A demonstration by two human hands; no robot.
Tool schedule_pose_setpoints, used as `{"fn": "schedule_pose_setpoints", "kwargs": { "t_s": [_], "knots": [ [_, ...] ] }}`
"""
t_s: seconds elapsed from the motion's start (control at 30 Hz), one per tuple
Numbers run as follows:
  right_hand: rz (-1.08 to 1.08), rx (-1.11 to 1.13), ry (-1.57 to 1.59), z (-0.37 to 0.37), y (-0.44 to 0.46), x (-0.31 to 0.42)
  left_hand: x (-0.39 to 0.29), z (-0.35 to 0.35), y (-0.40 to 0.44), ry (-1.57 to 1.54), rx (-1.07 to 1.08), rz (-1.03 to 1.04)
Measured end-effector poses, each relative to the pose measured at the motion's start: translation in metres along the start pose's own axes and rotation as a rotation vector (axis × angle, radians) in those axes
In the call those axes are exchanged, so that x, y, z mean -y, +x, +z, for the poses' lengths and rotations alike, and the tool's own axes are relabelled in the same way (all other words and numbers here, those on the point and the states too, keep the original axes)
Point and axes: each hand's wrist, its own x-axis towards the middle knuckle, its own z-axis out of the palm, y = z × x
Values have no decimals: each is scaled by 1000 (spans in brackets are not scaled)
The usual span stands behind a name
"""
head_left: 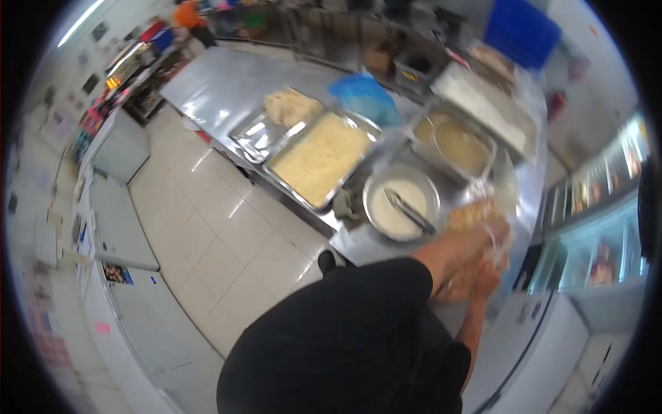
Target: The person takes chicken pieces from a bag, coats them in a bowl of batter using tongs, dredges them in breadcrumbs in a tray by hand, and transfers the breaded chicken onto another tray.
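Note:
A clear plastic bag with yellowish pieces (472, 214) is at the right part of the steel table. My left hand (488, 237) is closed on the bag's gathered plastic. Just below it in the view, my right hand (485, 279) is closed on the same bag; its fingers are blurred. Beside my left forearm stands a round steel bowl (371, 224) of whitish liquid, with metal tongs (408, 210) resting in it. Farther left, a steel tray (321, 205) holds pale yellow crumbs.
Behind the bowl is a deep steel pan (488, 165) of yellowish liquid, near a long tray of white powder (476, 96). A blue plastic bag (365, 100) and a smaller tray with a pale mound (291, 107) lie farther along. A person in orange (187, 15) stands far off.

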Motion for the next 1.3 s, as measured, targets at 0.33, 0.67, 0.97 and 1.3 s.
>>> {"fn": "schedule_pose_setpoints", "kwargs": {
  "t_s": [0.33,0.67,0.97,1.3],
  "knots": [
    [152,-92,494,-79,27,61,-28,-222,-86,194,450,-112],
    [-427,564,277,25,75,178,87,-228,-347,-679,97,-1180],
    [-270,825,196,10,103,164,79,-171,-338,-948,-571,-958],
    [-340,683,95,-110,105,206,108,-186,-384,-258,-565,-762]
  ]
}}
